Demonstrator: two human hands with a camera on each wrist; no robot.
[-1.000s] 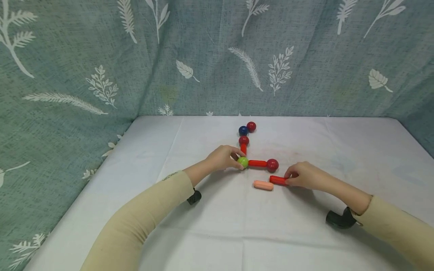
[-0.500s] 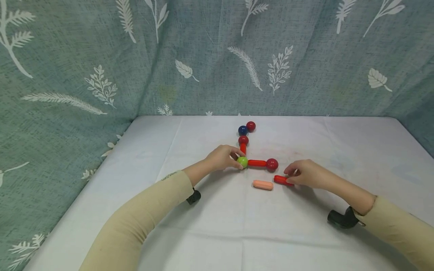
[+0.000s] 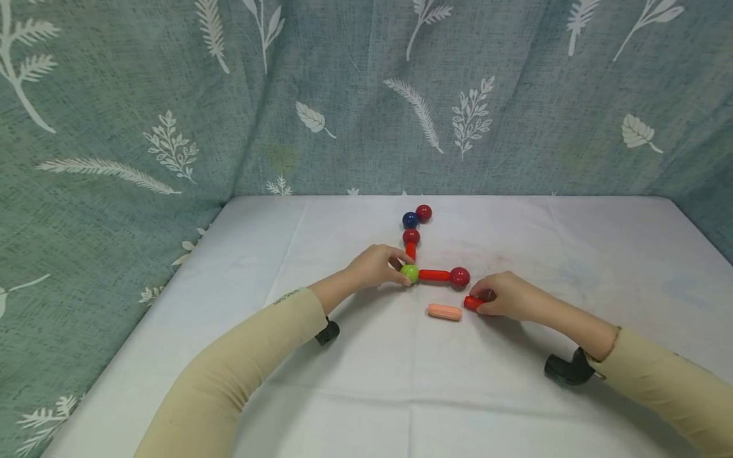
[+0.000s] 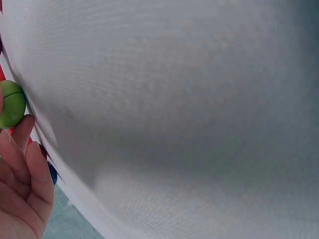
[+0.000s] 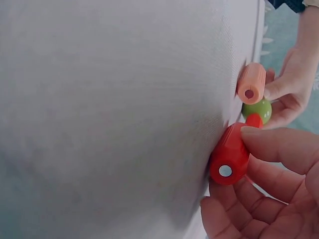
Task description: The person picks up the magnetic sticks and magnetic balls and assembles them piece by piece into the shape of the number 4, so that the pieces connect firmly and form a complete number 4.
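My left hand (image 3: 378, 266) pinches a green ball (image 3: 409, 274) between thumb and fingers on the white cloth. From that ball one red rod (image 3: 434, 275) runs right to a red ball (image 3: 459, 278), and another red rod (image 3: 410, 252) runs away to a second red ball (image 3: 411, 236). To the right, my right hand (image 3: 506, 296) pinches a loose red rod (image 5: 230, 157), partly covered by the fingers in the head view. A metal disc shows in its end in the right wrist view. Left of it lies a peach rod (image 3: 444, 312), apart from both hands.
A blue ball (image 3: 410, 220) and a further red ball (image 3: 424, 212) sit at the far end of the chain. The white cloth (image 3: 355, 407) covers the table, and a green leaf-patterned curtain (image 3: 355, 127) hangs behind and at the left.
The loose red rod has been drawn slightly right, away from the peach rod. My right hand's fingers have shifted their grip and now cover more of it. The left hand stays on the green ball.
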